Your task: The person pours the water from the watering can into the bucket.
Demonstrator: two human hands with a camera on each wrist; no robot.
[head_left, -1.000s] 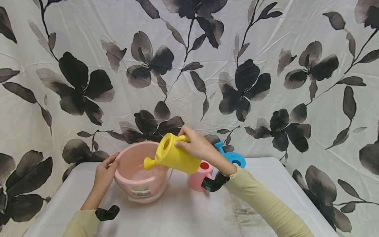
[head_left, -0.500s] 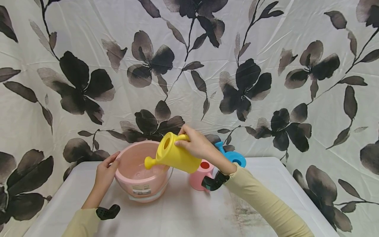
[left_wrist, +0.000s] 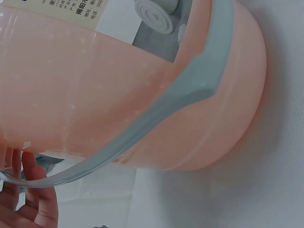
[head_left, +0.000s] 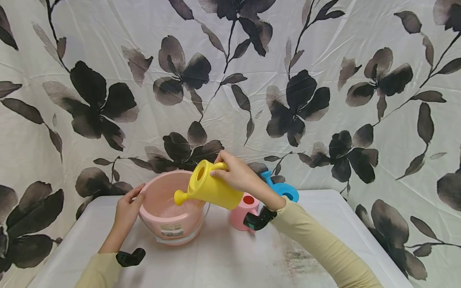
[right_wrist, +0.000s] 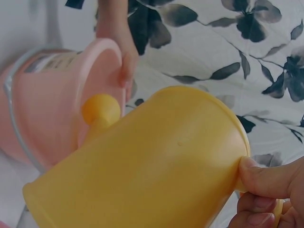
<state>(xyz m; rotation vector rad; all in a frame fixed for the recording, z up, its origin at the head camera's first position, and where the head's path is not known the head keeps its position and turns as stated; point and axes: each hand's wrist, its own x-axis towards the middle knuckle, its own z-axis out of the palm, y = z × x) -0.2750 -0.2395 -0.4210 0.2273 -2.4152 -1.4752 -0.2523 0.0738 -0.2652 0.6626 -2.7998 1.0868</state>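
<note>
A pink bucket (head_left: 154,224) stands upright on the white table, a label on its front and a grey-white handle (left_wrist: 137,133) hanging down its side. My left hand (head_left: 127,209) holds the bucket's rim at the left. With my right hand (head_left: 239,175) I grip the top handle of a yellow watering can (head_left: 218,192), thumb and curled fingers round it in the right wrist view. The can tilts left, its round spout head (right_wrist: 100,109) over the bucket's opening. Glints show at the bucket's bottom.
Right of the bucket stands a pink watering can (head_left: 240,218), partly behind the right forearm. Behind it is a blue watering can (head_left: 285,191), also part-hidden. A floral cloth (head_left: 237,120) hangs behind the white table (head_left: 230,260), which has a dark smudge at the right.
Both hands keep their hold, and the yellow watering can stays tilted over the bucket. The whole head view shifts only slightly.
</note>
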